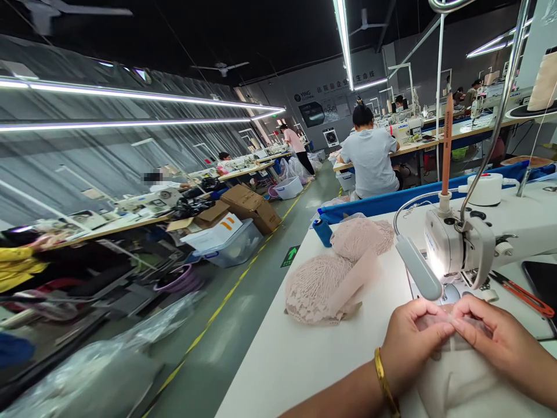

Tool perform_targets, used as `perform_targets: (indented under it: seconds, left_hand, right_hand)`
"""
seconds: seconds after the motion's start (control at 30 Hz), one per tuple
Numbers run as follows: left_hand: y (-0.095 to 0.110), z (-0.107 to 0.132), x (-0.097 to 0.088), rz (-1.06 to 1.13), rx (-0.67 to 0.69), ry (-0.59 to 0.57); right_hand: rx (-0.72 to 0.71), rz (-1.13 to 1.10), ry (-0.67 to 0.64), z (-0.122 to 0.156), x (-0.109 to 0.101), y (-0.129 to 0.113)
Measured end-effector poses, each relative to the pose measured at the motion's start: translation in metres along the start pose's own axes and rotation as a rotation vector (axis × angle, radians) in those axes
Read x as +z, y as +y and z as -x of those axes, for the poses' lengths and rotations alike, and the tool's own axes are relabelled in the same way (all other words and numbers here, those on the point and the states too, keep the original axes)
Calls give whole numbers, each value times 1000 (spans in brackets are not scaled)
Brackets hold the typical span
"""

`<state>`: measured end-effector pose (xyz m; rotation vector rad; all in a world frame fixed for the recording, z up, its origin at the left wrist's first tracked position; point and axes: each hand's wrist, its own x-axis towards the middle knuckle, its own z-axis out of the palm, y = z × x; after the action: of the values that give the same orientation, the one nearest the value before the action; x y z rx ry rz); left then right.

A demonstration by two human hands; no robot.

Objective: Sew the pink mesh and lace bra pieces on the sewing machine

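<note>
A white sewing table [265, 368] fills the lower right of a garment workshop with a dark ceiling and strip lights. At its near edge, the left hand [411, 337], with a gold bangle [382, 377] at the wrist, pinches pale sheer fabric [450, 380] between thumb and forefinger; the right hand [500, 342] pinches the same piece in the same way, the fingertips of both meeting. The fabric drapes from them toward the wearer, just in front of the lit needle area of the industrial sewing machine [450, 241]; whether any of it lies under the presser foot cannot be told. Right of the machine head lie orange-handled thread snips [524, 295], near a dark flat object [542, 281] cut off by the picture's edge. An orange-brown pencil [447, 145] stands upright on top of the head. Left of the machine, two beige lace cups [317, 288] rest on the table, the farther one beside a blue thread spool [322, 232]. Beyond, a co-worker in a pale T-shirt [372, 162] sits at another station, and across the aisle a cardboard box [255, 209] stands by a clear plastic bin [235, 247].
</note>
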<state>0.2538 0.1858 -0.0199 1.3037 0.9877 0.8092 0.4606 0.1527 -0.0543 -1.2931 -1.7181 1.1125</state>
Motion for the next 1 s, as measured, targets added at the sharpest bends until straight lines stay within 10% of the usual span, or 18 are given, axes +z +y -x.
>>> perform_targets:
  seconds: [1.0]
  left_hand:
    - [6,1,4,47,-52,-6]
  right_hand:
    - [38,-137,-87,2,-2,-6]
